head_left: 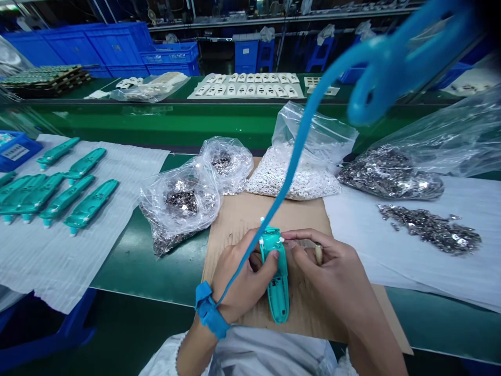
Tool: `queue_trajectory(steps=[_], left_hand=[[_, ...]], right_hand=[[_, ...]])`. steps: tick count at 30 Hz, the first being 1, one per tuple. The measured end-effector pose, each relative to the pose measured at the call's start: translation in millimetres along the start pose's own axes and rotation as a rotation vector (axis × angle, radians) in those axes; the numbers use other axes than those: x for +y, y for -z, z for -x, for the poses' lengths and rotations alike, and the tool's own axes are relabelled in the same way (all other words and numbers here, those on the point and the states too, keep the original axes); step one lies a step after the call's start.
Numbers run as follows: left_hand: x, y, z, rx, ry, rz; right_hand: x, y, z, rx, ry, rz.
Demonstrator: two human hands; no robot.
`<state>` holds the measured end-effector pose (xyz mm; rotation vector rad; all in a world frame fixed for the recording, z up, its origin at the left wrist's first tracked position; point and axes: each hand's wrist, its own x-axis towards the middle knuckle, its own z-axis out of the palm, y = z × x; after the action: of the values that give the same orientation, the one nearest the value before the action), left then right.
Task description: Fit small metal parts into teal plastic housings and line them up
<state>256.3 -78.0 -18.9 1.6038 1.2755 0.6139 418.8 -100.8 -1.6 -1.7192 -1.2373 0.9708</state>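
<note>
My left hand (246,277) is closed around a teal plastic housing (278,300), its thumb pressed on the upper part. The housing lies lengthwise, hollow side up, over a brown cardboard sheet (309,219). Small white pieces show at its top end. At the housing's upper right edge, my right hand (332,266) pinches a small white part (282,239) between thumb and index finger. A short beige piece (318,255) shows at the curled fingers of that hand; its kind is unclear. A blue strap (211,310) with a coiled cord circles my left wrist.
Bags of small metal pieces (183,203) and white pieces (293,175) stand behind the cardboard. Loose metal pieces (434,227) lie at right near another bag (391,172). Several teal housings (92,206) rest on white foam at left. The blue cord (297,151) crosses the view.
</note>
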Motion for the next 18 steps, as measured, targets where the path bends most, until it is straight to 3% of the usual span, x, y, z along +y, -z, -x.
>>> queue_trajectory(steps=[11,18], left_hand=[[3.1,0.7,1.7,-0.002,0.012,-0.022],[6.3,1.8,1.5,-0.021,-0.002,-0.046]], right_hand=[[2.2,-2.5,-1.6,0.090,-0.071,-0.053],[-4.4,2.8,-1.6,0.062,-0.049,0.053]])
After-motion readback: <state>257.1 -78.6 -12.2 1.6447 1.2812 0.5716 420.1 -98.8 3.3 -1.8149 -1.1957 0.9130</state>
